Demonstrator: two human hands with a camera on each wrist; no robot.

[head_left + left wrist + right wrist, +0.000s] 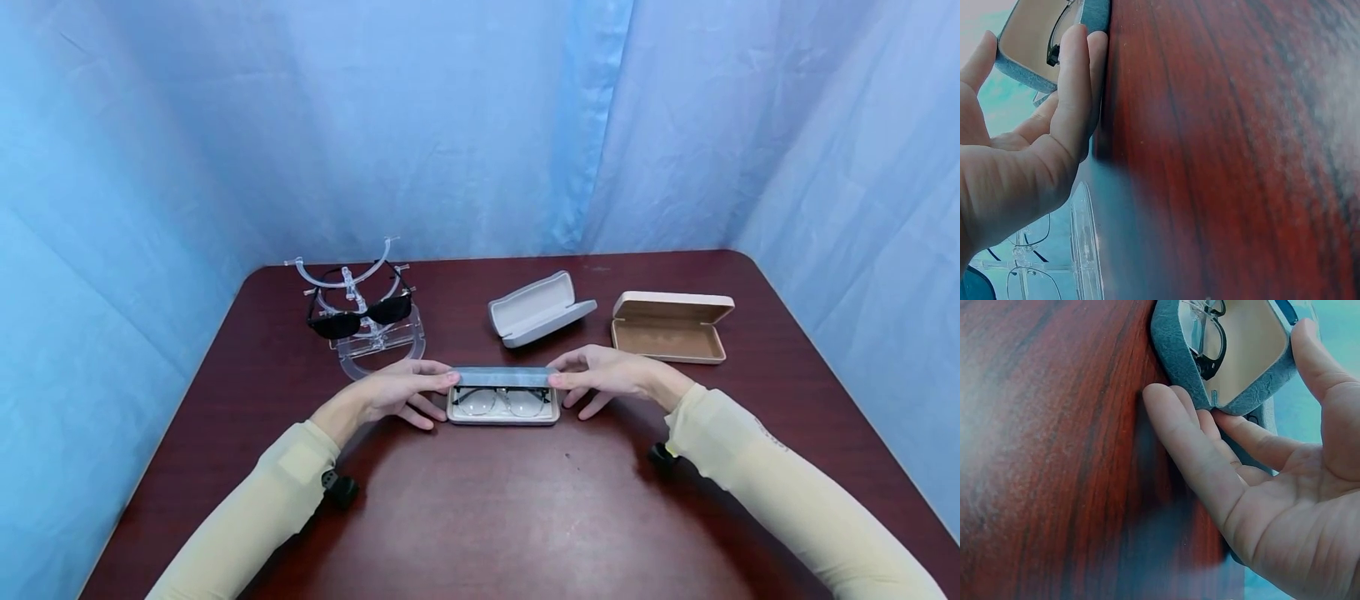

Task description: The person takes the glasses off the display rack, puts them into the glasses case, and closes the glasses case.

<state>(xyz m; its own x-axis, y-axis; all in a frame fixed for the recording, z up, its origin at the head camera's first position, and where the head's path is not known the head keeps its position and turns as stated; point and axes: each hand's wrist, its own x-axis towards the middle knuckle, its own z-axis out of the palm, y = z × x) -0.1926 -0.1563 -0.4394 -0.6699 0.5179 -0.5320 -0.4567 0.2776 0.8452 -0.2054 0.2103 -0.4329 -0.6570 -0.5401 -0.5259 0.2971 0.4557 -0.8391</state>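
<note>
A pale blue curtain [480, 125] hangs behind the blue-grey glasses case [502, 377] and well out to either side of it; the dark red-brown tabletop [495, 517] spreads under and around that case, shiny on its near side; two pale yellow sleeves [795, 492] reach in from the near left and near right of the case; a clear display stand [349, 285] rises behind and to the left of it; the left hand [397, 392] pinches the left end of the case's lid, thumb on the front edge, other fingers behind and beside that end; the right hand [611, 377] pinches the lid's right end in like manner; a beige case [670, 340] with a brown lining stands open behind and to the right of the blue-grey glasses case, which sits between both hands, lid partly raised, mouth toward the person; a grey case [543, 310] lies open behind it, slightly right; black sunglasses [333, 323] sit on the stand; clear-lensed glasses [502, 402] with dark upper rims lie inside the blue-grey glasses case.
</note>
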